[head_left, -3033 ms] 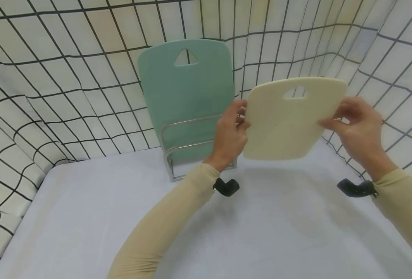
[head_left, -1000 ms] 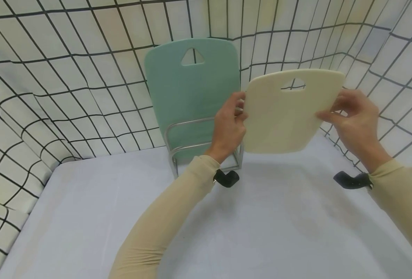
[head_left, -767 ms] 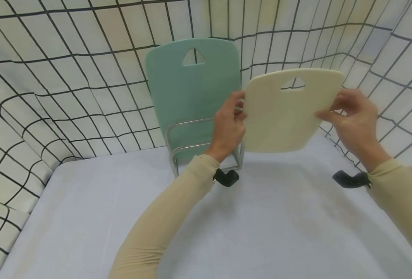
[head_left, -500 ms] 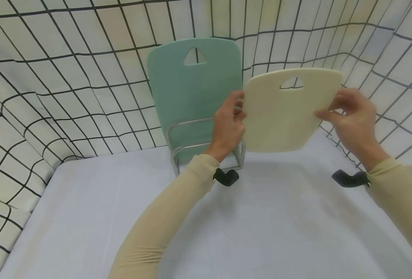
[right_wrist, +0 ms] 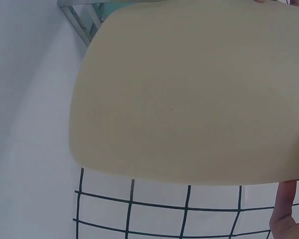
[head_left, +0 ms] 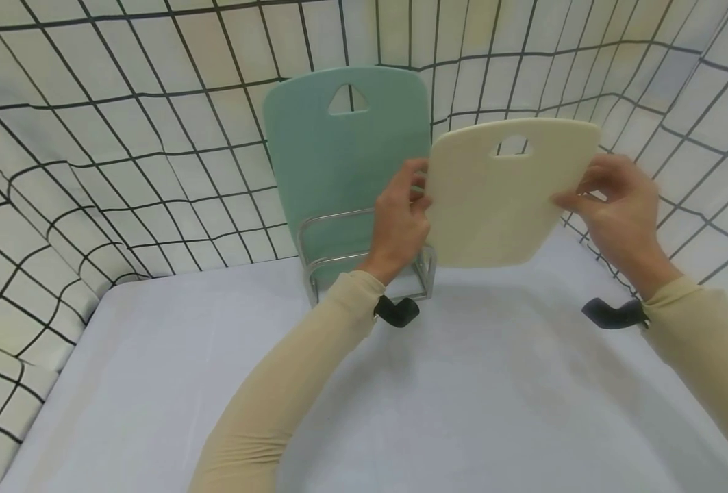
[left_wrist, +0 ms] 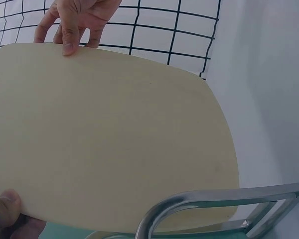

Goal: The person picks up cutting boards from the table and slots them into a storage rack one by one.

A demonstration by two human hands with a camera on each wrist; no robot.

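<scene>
Held up off the table is a cream cutting board [head_left: 511,205] with a handle slot near its top edge. My left hand [head_left: 397,222] grips its left edge, and my right hand [head_left: 622,212] pinches the right edge between thumb and fingers. Behind my left hand, a green cutting board [head_left: 348,157] stands upright in a wire rack [head_left: 333,260]. The left wrist view has a rack bar [left_wrist: 189,199] crossing in front of the cream board's lower corner. Part of the rack is hidden by my left hand and forearm.
A white table [head_left: 172,370] lies beneath. Grid-patterned cloth [head_left: 185,150] walls it at the back and on both sides. Black wrist mounts [head_left: 398,312] hang below both cuffs.
Both hands keep their hold on the cream board. It has risen slightly and shifted a little left, closer to the green board; the head view has also drifted.
</scene>
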